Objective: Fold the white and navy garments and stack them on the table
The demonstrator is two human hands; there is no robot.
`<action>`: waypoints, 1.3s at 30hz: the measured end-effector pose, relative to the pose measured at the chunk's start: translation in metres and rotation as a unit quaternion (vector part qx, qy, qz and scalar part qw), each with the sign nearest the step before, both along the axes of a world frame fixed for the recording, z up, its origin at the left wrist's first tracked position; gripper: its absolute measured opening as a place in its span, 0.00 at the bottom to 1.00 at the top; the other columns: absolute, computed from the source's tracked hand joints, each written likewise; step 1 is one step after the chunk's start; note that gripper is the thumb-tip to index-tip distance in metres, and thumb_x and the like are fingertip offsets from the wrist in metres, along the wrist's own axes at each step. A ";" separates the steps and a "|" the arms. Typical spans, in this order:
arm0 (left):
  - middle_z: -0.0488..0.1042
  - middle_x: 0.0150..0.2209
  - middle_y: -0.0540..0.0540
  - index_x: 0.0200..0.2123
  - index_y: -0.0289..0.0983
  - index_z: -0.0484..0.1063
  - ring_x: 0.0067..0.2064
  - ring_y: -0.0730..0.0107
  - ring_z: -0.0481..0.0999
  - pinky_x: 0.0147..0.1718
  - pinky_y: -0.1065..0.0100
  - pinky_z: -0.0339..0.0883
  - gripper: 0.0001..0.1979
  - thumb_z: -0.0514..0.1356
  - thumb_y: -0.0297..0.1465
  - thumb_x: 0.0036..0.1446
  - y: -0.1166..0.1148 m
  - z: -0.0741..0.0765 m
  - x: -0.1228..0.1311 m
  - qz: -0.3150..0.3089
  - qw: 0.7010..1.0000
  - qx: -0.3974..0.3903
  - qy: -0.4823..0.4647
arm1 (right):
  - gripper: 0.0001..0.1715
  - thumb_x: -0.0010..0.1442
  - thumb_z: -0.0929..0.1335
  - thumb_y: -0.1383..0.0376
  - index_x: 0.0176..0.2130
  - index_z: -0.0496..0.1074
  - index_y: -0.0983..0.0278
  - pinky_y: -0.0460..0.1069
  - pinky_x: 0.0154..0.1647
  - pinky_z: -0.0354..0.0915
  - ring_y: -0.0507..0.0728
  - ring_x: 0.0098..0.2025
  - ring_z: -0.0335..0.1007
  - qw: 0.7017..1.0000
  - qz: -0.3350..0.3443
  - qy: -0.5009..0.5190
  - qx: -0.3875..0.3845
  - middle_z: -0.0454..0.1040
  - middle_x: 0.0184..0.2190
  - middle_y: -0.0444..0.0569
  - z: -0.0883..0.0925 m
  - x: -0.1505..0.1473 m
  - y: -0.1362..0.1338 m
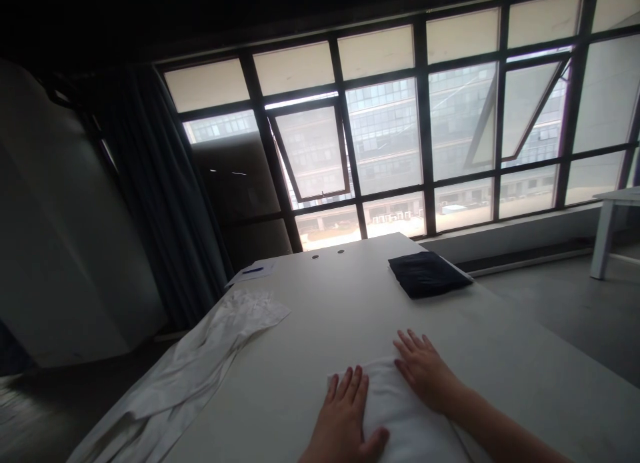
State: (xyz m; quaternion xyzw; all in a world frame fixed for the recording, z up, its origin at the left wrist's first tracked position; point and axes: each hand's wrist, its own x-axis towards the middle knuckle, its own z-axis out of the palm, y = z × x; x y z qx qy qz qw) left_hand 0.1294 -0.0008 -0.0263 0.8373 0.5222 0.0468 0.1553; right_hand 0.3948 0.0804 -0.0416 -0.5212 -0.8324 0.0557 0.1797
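A white cloth (400,416) lies flat on the white table (325,303) near its front, its lower part cut off by the frame. My left hand (345,416) rests palm down along the cloth's left side, fingers stretched out and thumb spread. On the cloth's upper right edge, my right hand (423,369) lies with its fingers apart. Neither hand grips anything. What kind of garment or sheet the white cloth is, I cannot tell.
A crumpled white cloth (200,369) hangs over the table's left edge. Toward the far right lies a folded dark cloth (427,274). A pen (253,270) sits on paper (265,268) at the far left corner. Windows stand beyond; another white table (607,216) is at right.
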 end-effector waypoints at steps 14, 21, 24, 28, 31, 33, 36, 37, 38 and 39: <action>0.45 0.74 0.40 0.72 0.33 0.52 0.74 0.52 0.42 0.72 0.50 0.35 0.40 0.45 0.52 0.67 0.017 0.012 -0.007 0.172 0.980 0.082 0.061 | 0.36 0.71 0.57 0.46 0.72 0.48 0.50 0.73 0.71 0.34 0.70 0.75 0.38 0.979 0.192 0.026 -0.062 0.49 0.74 0.51 0.002 -0.031 -0.049; 0.38 0.74 0.43 0.74 0.43 0.43 0.74 0.39 0.40 0.70 0.40 0.36 0.46 0.57 0.54 0.60 0.000 -0.012 -0.004 -0.018 0.998 0.047 0.025 | 0.34 0.71 0.55 0.45 0.71 0.53 0.49 0.75 0.69 0.39 0.71 0.74 0.40 0.995 0.095 0.004 -0.038 0.50 0.73 0.51 -0.008 -0.013 -0.013; 0.35 0.74 0.46 0.73 0.49 0.43 0.73 0.34 0.34 0.66 0.27 0.31 0.36 0.52 0.45 0.66 0.003 -0.032 -0.004 -0.004 0.999 0.007 0.049 | 0.31 0.71 0.57 0.50 0.69 0.60 0.53 0.76 0.67 0.42 0.75 0.73 0.43 1.000 0.002 -0.016 -0.010 0.53 0.72 0.53 -0.004 -0.008 -0.005; 0.33 0.74 0.47 0.73 0.49 0.39 0.72 0.29 0.30 0.60 0.19 0.23 0.42 0.55 0.49 0.62 0.008 -0.033 -0.004 0.024 0.998 -0.009 0.064 | 0.30 0.69 0.59 0.63 0.67 0.63 0.57 0.70 0.71 0.41 0.70 0.73 0.45 0.999 0.018 0.002 0.043 0.52 0.73 0.52 0.008 -0.017 -0.018; 0.31 0.74 0.46 0.73 0.45 0.36 0.73 0.31 0.29 0.61 0.22 0.21 0.53 0.58 0.58 0.54 0.008 -0.021 -0.002 0.043 0.997 0.008 0.061 | 0.32 0.68 0.61 0.62 0.69 0.60 0.55 0.66 0.73 0.41 0.67 0.74 0.44 0.993 0.117 0.015 0.023 0.49 0.74 0.49 0.005 -0.031 -0.041; 0.30 0.74 0.45 0.74 0.43 0.36 0.73 0.34 0.28 0.63 0.25 0.21 0.56 0.57 0.62 0.52 0.008 -0.014 -0.001 0.078 0.995 0.034 0.056 | 0.35 0.68 0.62 0.57 0.71 0.55 0.56 0.68 0.72 0.40 0.69 0.74 0.43 0.986 0.163 0.016 -0.003 0.49 0.73 0.50 -0.003 -0.037 -0.052; 0.30 0.74 0.45 0.74 0.42 0.38 0.74 0.37 0.29 0.65 0.29 0.21 0.57 0.55 0.65 0.51 0.009 -0.006 -0.004 0.099 0.993 0.044 0.042 | 0.36 0.71 0.60 0.51 0.72 0.49 0.52 0.69 0.73 0.39 0.70 0.74 0.42 0.980 0.196 0.023 -0.014 0.48 0.73 0.49 -0.013 -0.036 -0.053; 0.31 0.74 0.45 0.74 0.42 0.38 0.74 0.38 0.30 0.66 0.30 0.22 0.57 0.55 0.66 0.51 0.010 -0.003 -0.007 0.090 0.995 0.039 0.035 | 0.35 0.71 0.59 0.50 0.73 0.48 0.50 0.69 0.73 0.38 0.69 0.74 0.41 0.980 0.198 0.026 -0.011 0.46 0.74 0.48 -0.014 -0.033 -0.050; 0.32 0.74 0.46 0.74 0.43 0.39 0.74 0.39 0.31 0.67 0.32 0.22 0.56 0.55 0.65 0.52 0.010 -0.001 -0.010 0.076 0.996 0.032 0.029 | 0.35 0.72 0.58 0.49 0.72 0.47 0.48 0.69 0.73 0.37 0.68 0.74 0.41 0.981 0.194 0.027 -0.009 0.46 0.74 0.47 -0.013 -0.030 -0.046; 0.33 0.74 0.47 0.73 0.45 0.39 0.74 0.41 0.32 0.68 0.34 0.23 0.54 0.55 0.65 0.53 0.011 0.001 -0.014 0.060 0.998 0.028 0.023 | 0.34 0.72 0.58 0.49 0.72 0.46 0.47 0.70 0.73 0.36 0.68 0.74 0.41 0.982 0.188 0.026 -0.009 0.45 0.74 0.47 -0.012 -0.026 -0.041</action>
